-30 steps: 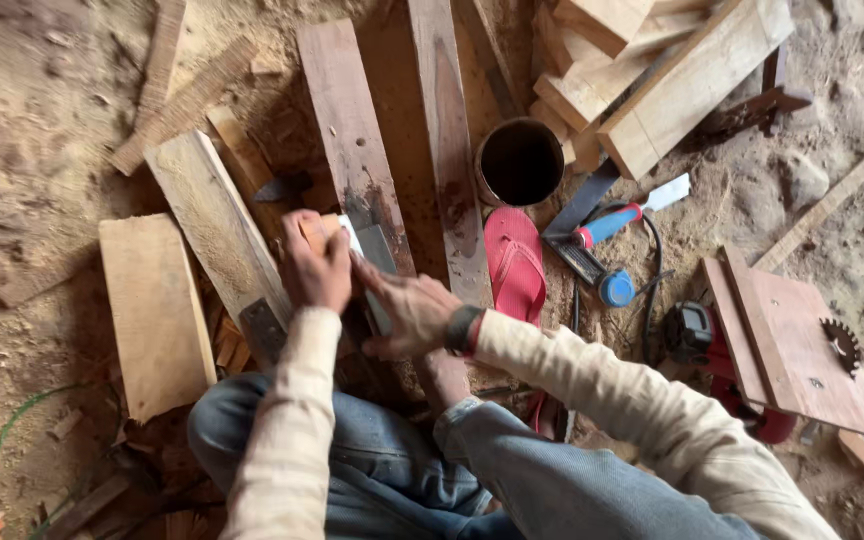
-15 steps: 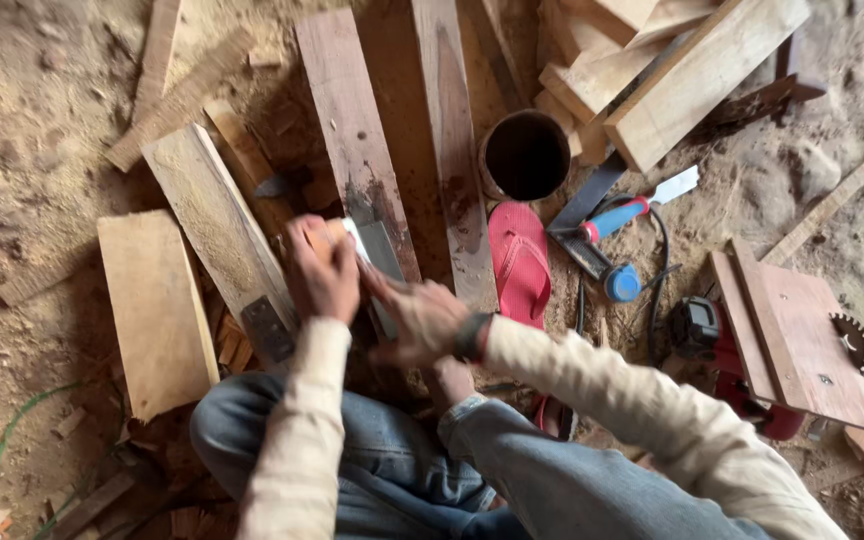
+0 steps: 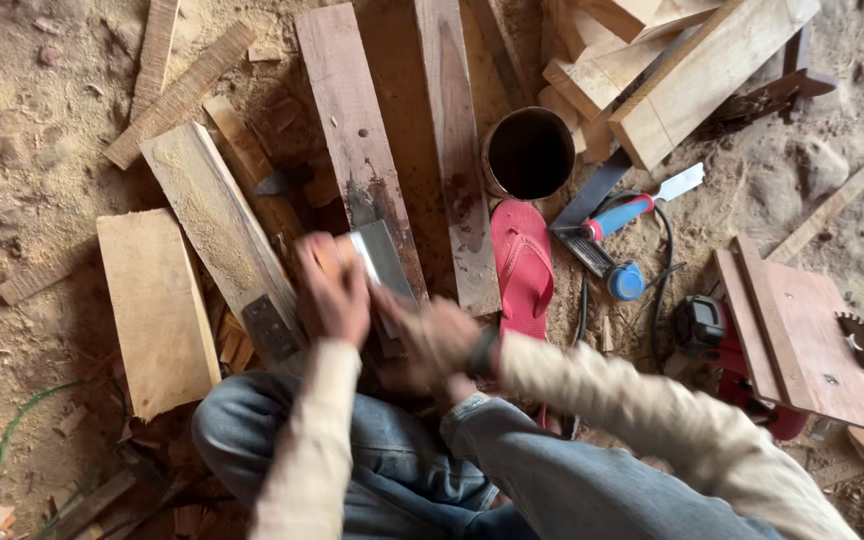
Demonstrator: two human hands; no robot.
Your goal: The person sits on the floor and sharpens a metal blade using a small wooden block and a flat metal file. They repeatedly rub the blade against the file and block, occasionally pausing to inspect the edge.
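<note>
Overhead view of a seated worker on a sawdust floor (image 3: pixel 42 150), knees drawn up beneath the camera. My left hand (image 3: pixel 332 295) is closed around something small and pale, too blurred to name, and presses it against the flat metal blade (image 3: pixel 382 262). My right hand (image 3: pixel 437 340) is motion-blurred; it appears to grip the blade's near end, but I cannot tell how tightly its fingers close. The blade lies flat on the near end of a reddish plank (image 3: pixel 357 130), which I judge serves as a firm backing surface at a height that suits a crouched posture.

A second reddish plank (image 3: pixel 452 150) runs just beside the first. To the left, a pale sawdust-coated board (image 3: pixel 214 215) leans across a short squared block (image 3: pixel 157 310), probably offcuts set within arm's reach.

A dark round tin (image 3: pixel 529 152) stands upright beyond the red sandal (image 3: pixel 522 265), near enough to reach without rising. To its right lie a tool with a blue and red handle (image 3: pixel 617 215) and a small blue cap (image 3: pixel 627 282), with a black cable (image 3: pixel 664 250) looping past them. A red-bodied circular saw (image 3: pixel 802 350), mounted under a wooden plate with its toothed blade showing, sits well apart at right.

No legible label or sign is visible; the tin's wall is plain and dark.
</note>
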